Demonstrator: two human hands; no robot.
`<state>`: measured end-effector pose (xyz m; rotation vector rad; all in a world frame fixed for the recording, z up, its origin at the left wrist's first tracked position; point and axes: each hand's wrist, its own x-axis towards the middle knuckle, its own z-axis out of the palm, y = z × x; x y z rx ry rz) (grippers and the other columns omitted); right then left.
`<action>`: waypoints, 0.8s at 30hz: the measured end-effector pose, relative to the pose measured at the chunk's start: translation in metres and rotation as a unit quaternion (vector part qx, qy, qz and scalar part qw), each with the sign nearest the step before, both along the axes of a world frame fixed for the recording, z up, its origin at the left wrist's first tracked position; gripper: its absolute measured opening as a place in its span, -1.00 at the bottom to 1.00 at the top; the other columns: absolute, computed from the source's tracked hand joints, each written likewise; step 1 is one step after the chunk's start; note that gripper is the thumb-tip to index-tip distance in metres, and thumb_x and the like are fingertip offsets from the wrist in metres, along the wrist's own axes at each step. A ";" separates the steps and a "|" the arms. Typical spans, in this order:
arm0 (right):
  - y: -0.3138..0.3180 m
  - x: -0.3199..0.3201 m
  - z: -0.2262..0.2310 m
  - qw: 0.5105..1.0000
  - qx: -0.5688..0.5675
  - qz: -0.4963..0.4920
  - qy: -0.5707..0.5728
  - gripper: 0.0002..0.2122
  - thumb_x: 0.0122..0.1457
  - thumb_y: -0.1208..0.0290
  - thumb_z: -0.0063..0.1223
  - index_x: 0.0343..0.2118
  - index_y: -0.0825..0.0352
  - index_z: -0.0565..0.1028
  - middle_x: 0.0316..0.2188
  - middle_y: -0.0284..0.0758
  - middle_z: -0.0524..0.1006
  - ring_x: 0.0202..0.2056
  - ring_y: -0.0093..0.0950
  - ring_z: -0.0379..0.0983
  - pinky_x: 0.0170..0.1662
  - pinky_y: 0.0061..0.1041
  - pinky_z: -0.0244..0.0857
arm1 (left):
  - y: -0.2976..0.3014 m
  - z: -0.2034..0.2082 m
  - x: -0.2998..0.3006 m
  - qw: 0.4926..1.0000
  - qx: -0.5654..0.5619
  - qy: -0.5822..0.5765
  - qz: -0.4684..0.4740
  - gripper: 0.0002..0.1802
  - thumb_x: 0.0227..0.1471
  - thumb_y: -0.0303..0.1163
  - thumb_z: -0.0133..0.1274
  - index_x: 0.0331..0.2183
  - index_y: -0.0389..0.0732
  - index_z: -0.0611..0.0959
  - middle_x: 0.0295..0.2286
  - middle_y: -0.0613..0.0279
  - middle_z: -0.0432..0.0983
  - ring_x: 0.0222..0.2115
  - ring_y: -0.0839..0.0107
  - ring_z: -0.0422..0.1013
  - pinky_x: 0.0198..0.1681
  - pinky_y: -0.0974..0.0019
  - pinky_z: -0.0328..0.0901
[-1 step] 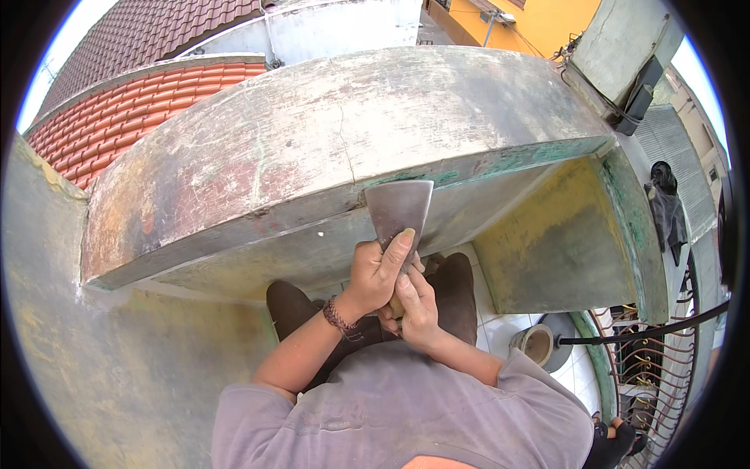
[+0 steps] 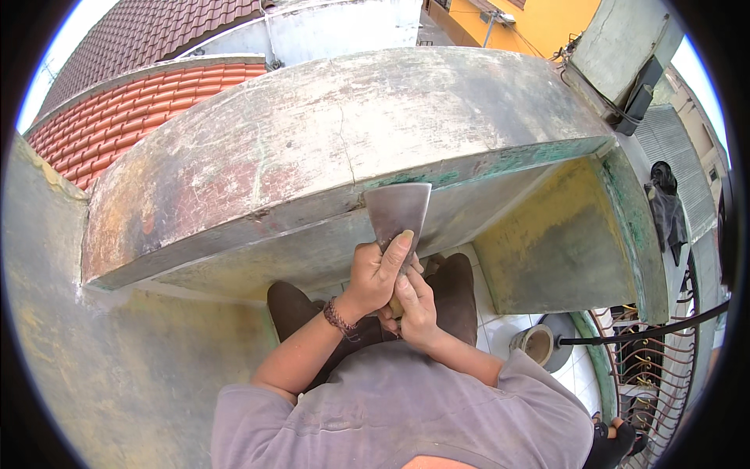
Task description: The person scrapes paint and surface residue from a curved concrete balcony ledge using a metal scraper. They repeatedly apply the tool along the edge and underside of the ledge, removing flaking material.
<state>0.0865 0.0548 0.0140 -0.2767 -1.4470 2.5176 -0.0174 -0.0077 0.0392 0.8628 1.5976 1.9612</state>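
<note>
left hand [image 2: 376, 275] clamped round wide flat grey metal scraper blade [image 2: 398, 211], thumb on its face | right hand [image 2: 416, 306] just below, fingers closed on handle | blade edge touching underside lip of weathered grey-green concrete ledge [image 2: 328, 148], frame centre | red tiled roof [image 2: 117, 117] upper left

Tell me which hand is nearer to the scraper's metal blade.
Left. The left hand grips high, fingertips pressing on the scraper blade itself. The right hand sits lower, around the handle, below the blade.
</note>
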 end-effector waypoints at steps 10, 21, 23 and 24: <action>0.004 -0.011 0.009 0.999 0.017 0.005 0.033 -0.65 0.37 0.15 -0.30 -0.07 0.37 0.32 -0.65 -0.37 0.34 -0.77 -0.63 0.20 -0.75 -0.68 0.06 | 0.004 0.011 -0.011 1.000 0.025 0.018 0.004 -0.49 0.26 -0.10 -0.10 -0.51 -0.33 0.60 -0.64 0.21 0.53 -0.61 0.50 0.45 -0.52 0.41 0.34; -0.003 0.003 0.000 1.000 -0.008 -0.010 -0.005 -0.69 0.37 0.19 -0.31 -0.12 0.36 0.33 -0.66 -0.38 0.36 -0.78 -0.65 0.19 -0.75 -0.67 0.05 | 0.002 -0.005 0.002 1.000 -0.003 -0.015 -0.002 -0.51 0.26 -0.11 -0.11 -0.49 -0.31 0.61 -0.64 0.21 0.53 -0.60 0.52 0.45 -0.53 0.41 0.34; -0.001 0.003 0.000 1.000 -0.007 -0.004 -0.007 -0.69 0.37 0.19 -0.31 -0.10 0.36 0.33 -0.65 -0.37 0.36 -0.78 -0.64 0.19 -0.74 -0.67 0.06 | 0.003 -0.002 -0.001 1.000 0.006 0.002 0.000 -0.51 0.26 -0.11 -0.11 -0.49 -0.31 0.61 -0.64 0.21 0.53 -0.60 0.52 0.45 -0.52 0.42 0.34; 0.001 -0.001 0.005 1.000 -0.005 -0.003 0.004 -0.69 0.37 0.18 -0.31 -0.10 0.36 0.33 -0.64 -0.36 0.36 -0.78 -0.64 0.20 -0.74 -0.67 0.06 | 0.004 0.002 -0.003 1.000 0.009 0.006 0.002 -0.52 0.26 -0.11 -0.11 -0.49 -0.31 0.61 -0.63 0.22 0.53 -0.60 0.52 0.45 -0.52 0.42 0.34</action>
